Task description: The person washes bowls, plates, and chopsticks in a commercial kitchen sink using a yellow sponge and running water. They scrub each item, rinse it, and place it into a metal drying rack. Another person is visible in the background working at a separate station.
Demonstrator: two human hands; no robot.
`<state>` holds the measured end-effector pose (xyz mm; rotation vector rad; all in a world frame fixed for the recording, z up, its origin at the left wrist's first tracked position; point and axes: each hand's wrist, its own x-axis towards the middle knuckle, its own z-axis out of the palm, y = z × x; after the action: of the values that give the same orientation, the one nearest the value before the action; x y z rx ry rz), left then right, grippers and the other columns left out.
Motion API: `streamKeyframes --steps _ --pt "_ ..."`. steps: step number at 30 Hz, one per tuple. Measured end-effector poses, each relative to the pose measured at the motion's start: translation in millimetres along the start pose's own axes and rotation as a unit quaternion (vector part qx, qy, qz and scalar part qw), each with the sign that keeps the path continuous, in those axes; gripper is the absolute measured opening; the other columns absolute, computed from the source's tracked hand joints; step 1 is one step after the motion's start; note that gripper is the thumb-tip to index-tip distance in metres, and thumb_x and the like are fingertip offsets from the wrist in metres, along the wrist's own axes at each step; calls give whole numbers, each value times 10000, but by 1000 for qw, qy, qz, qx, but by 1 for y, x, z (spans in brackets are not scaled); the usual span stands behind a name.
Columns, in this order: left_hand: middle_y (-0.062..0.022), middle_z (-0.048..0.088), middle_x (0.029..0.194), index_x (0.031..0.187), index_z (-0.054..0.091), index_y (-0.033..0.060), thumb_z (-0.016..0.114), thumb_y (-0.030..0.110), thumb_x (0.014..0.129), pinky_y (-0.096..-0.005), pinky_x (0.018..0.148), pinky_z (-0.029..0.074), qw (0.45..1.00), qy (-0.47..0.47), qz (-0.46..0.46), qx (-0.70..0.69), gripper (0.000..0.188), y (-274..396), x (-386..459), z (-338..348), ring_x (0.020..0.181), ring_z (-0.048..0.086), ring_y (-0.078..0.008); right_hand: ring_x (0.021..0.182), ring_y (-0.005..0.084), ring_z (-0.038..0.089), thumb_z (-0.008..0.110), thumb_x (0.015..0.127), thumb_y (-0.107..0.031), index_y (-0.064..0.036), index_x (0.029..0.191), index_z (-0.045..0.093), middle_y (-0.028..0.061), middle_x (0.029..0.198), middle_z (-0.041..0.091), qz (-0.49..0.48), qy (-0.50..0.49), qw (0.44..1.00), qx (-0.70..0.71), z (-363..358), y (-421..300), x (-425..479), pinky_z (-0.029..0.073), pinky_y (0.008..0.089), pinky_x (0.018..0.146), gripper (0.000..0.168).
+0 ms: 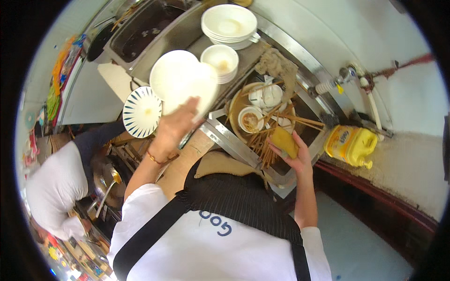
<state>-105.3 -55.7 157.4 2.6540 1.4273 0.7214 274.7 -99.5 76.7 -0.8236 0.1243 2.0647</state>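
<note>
My left hand (177,123), somewhat blurred, grips the near edge of a white plate (197,91) that overlaps another white round dish (174,70). Just left of it lies a plate with blue stripes around its rim (141,111). In my right hand (295,154) is a yellow sponge (284,142), held above the sink's near right part. Below and beside the sponge, a large basin (236,105) in the sink holds small white bowls, a white cup with brown food remains (250,119) and many wooden chopsticks (269,151).
Stacked white bowls (229,23) and smaller bowls (219,61) stand beyond the sink. A grey rag (277,66) hangs over its far corner. A yellow detergent jug (349,145) and a tap (346,74) are at the right. At the left, a person in a white top (58,186) bends near a wok (109,179).
</note>
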Motion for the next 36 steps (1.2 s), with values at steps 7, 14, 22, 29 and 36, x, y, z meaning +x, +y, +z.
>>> streamKeyframes --steps 7,14,22,29,36 --pt "-118 647 1102 979 613 39 723 149 768 -334 768 558 990 30 -43 133 263 -65 -6 40 1039 630 -256 1188 381 489 534 914 -149 22 1307 419 201 1298 489 -44 113 990 77 -69 17 -4 416 532 998 444" --pt "-204 471 1311 1058 559 -1 693 212 809 -412 922 454 980 -20 -107 164 354 -79 4 75 1200 465 -364 1166 373 507 534 916 -163 0 1312 423 198 1279 500 -86 192 974 89 -108 34 -15 448 517 964 443" --pt "-179 644 888 937 638 -3 628 106 840 -360 700 503 924 -107 -202 -306 146 38 50 162 792 635 -312 1109 349 550 512 918 -154 -10 1267 463 183 1239 536 -114 227 950 180 -145 71 -14 485 501 902 380" --pt "-200 571 1183 1162 575 18 531 0 771 -408 998 388 889 -254 185 -334 393 144 100 302 1141 503 -375 1141 333 527 469 941 -171 -3 1273 461 185 1254 526 -115 254 947 157 -132 92 -19 474 494 913 372" --pt "-86 518 1293 1221 560 109 629 188 803 -548 1029 304 724 -450 460 250 431 207 123 329 1200 463 -337 1136 356 519 454 946 -145 -10 1287 441 192 1270 506 -130 256 940 183 -140 99 -38 462 501 926 366"
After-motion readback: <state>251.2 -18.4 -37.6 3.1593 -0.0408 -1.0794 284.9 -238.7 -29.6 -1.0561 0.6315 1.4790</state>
